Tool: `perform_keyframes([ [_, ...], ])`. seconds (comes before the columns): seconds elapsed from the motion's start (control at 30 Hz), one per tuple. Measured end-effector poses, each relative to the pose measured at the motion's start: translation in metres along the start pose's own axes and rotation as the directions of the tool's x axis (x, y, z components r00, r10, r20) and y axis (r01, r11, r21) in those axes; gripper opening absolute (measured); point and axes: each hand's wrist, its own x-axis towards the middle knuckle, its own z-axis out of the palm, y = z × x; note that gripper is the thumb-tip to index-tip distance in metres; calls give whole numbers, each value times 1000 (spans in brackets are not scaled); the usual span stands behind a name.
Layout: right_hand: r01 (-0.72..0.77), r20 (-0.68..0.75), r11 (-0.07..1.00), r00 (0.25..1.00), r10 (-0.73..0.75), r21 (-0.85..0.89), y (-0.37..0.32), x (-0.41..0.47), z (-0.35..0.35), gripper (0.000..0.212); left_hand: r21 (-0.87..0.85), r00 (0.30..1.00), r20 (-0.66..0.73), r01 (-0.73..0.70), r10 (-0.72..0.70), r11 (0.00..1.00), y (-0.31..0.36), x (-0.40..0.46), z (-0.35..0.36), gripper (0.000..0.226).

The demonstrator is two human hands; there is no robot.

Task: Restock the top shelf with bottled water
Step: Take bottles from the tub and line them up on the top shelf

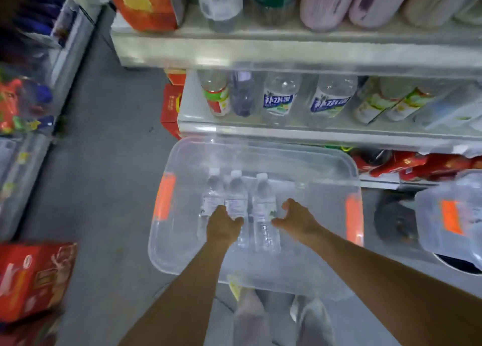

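Note:
Three small water bottles lie side by side in a clear plastic bin (pixel 326 163) on the floor: the left bottle (pixel 212 194), the middle bottle (pixel 236 194) and the right bottle (pixel 264 202). My left hand (pixel 224 227) is down on the left and middle bottles, thumb across the middle one; its fingers are hidden under the back of the hand. My right hand (pixel 296 219) hovers just right of the right bottle, with fingers and thumb spread in a loose curve and nothing in them. The top shelf (pixel 287 34) holds large bottles and packs.
A lower shelf (pixel 313 133) in front of the bin carries labelled drink bottles. A second clear bin (pixel 448 215) sits at the right. Red cartons (pixel 34 280) stand on the floor at the left, and another rack (pixel 26 111) lines the aisle. My feet are just behind the bin.

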Motion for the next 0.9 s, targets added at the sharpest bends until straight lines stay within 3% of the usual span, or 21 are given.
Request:
perform_keyframes([
  [0.17,-81,-42,991,995,86,105,10,51,49,72,342,989,-138,-7,57,940,15,26,34,65],
  [0.27,-96,-49,979,993,106,180,12,63,67,79,442,976,-181,-30,122,897,18,36,41,79],
  [0.43,-113,-52,955,990,132,275,13,62,62,58,446,976,-160,-59,145,893,20,42,34,82],
  [0.53,-74,-7,932,997,82,356,20,51,46,49,259,993,-76,-71,94,963,17,42,20,93],
  [0.6,-8,10,905,1000,4,425,19,34,29,29,33,998,-26,-62,63,998,14,36,10,96],
  [0.67,28,20,874,999,-43,485,15,15,11,14,-244,1000,7,-27,29,969,12,23,1,99],
  [0.77,25,70,810,994,-81,585,6,-13,-11,22,-545,999,36,-4,29,838,14,-3,-21,75],
  [0.83,12,99,765,990,-98,644,-7,-37,-27,24,-630,997,49,-10,52,777,17,-22,-42,55],
  [0.9,0,129,718,984,-126,697,-22,-62,-43,44,-677,994,70,-15,84,736,18,-44,-66,51],
])
